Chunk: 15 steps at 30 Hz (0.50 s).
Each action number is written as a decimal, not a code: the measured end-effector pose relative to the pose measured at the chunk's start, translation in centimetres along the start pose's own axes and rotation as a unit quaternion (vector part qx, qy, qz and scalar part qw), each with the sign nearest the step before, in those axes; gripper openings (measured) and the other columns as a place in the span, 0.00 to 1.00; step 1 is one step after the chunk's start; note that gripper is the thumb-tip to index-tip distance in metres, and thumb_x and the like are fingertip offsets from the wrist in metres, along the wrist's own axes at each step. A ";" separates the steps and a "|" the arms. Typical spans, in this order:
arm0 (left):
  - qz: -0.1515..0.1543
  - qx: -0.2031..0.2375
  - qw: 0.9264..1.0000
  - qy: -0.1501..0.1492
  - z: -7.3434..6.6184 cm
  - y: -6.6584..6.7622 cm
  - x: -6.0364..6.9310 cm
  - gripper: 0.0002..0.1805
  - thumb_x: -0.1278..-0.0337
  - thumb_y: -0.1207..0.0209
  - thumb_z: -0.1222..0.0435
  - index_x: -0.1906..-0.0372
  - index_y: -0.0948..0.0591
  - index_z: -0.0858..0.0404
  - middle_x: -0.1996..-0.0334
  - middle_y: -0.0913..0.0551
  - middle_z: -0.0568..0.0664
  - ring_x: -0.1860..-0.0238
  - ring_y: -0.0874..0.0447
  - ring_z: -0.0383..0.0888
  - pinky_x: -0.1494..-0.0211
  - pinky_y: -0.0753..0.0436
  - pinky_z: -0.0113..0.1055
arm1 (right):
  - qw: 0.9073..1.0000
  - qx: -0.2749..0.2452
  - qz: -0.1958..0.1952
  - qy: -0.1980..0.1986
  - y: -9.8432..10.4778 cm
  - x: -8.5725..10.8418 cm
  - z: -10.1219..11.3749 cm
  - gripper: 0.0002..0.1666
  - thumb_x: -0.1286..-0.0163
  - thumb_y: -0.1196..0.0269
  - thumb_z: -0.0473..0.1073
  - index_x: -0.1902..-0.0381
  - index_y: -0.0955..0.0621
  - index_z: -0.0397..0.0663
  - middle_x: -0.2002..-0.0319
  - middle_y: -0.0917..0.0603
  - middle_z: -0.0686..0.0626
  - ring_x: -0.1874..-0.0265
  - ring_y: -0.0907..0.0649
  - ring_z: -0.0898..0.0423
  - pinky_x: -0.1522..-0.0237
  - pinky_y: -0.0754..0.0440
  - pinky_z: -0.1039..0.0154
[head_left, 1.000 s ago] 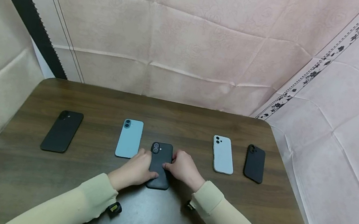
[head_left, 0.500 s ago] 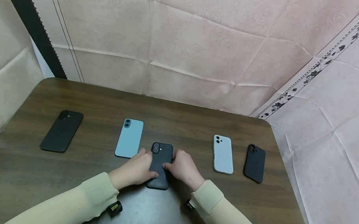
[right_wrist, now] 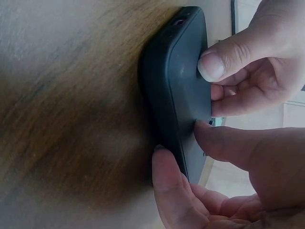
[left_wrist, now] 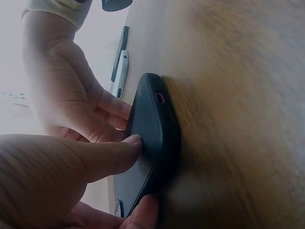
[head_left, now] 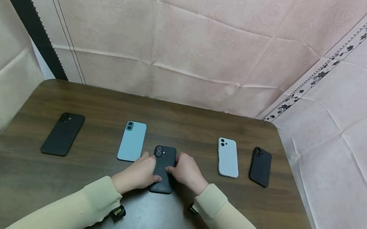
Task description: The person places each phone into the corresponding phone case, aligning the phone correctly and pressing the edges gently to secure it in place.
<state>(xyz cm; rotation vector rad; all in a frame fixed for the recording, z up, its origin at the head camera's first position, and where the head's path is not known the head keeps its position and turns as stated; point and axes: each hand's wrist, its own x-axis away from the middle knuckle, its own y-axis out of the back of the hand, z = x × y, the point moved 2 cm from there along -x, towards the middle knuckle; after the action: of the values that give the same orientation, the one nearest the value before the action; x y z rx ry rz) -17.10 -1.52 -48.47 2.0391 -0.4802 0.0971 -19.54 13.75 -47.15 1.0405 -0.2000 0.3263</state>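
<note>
A dark phone, camera side up, lies on the wooden table, nearest the person among the phones. My left hand grips its left edge, thumb across the back and fingers along the side. From the right, my right hand holds the opposite edge with its thumb on the back. In the left wrist view the dark phone shows its port end, with the left thumb pressing on the back. Both thumbs rest on the phone in the right wrist view; some fingertips are hidden behind it.
A light blue phone lies just beyond the left hand. Farther left is a black phone. On the right lie a white phone and a smaller dark phone. Pale cloth hangs behind the table.
</note>
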 end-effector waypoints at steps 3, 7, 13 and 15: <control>0.002 0.001 1.000 0.002 0.0 -0.1 0.1 0.39 0.46 0.32 0.53 0.40 0.30 0.79 0.51 0.29 0.66 0.61 0.26 0.49 0.55 0.22 0.43 | 1.000 0.002 0.000 0.003 -0.1 0.0 0.0 0.15 0.40 0.29 0.47 0.68 0.22 0.43 0.76 0.22 0.49 0.78 0.23 0.54 0.76 0.26 0.62; 0.004 0.002 1.000 0.004 -0.1 -0.1 0.1 0.40 0.45 0.32 0.53 0.39 0.31 0.80 0.48 0.30 0.68 0.59 0.25 0.50 0.53 0.22 0.44 | 1.000 0.008 -0.001 0.004 -0.1 -0.1 0.0 0.16 0.40 0.29 0.47 0.68 0.23 0.43 0.77 0.22 0.50 0.78 0.24 0.55 0.77 0.26 0.63; 0.003 -0.001 1.000 0.006 -0.2 -0.1 0.1 0.39 0.45 0.32 0.53 0.39 0.31 0.80 0.48 0.30 0.67 0.58 0.25 0.50 0.52 0.22 0.44 | 1.000 0.009 0.001 0.003 -0.2 -0.1 0.0 0.16 0.40 0.29 0.47 0.66 0.22 0.43 0.76 0.22 0.50 0.78 0.23 0.54 0.76 0.25 0.62; 0.003 -0.002 1.000 0.005 -0.2 -0.1 0.1 0.39 0.45 0.33 0.53 0.39 0.31 0.80 0.49 0.30 0.67 0.59 0.25 0.50 0.52 0.22 0.44 | 1.000 0.009 0.000 0.002 -0.2 -0.1 0.0 0.16 0.39 0.29 0.47 0.65 0.22 0.43 0.76 0.22 0.50 0.78 0.23 0.54 0.75 0.24 0.62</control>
<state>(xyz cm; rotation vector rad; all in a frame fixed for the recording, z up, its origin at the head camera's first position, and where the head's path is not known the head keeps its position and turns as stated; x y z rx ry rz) -16.97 -1.34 -48.43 2.0324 -0.4793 0.1092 -19.55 13.61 -47.30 1.0583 -0.1932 0.3312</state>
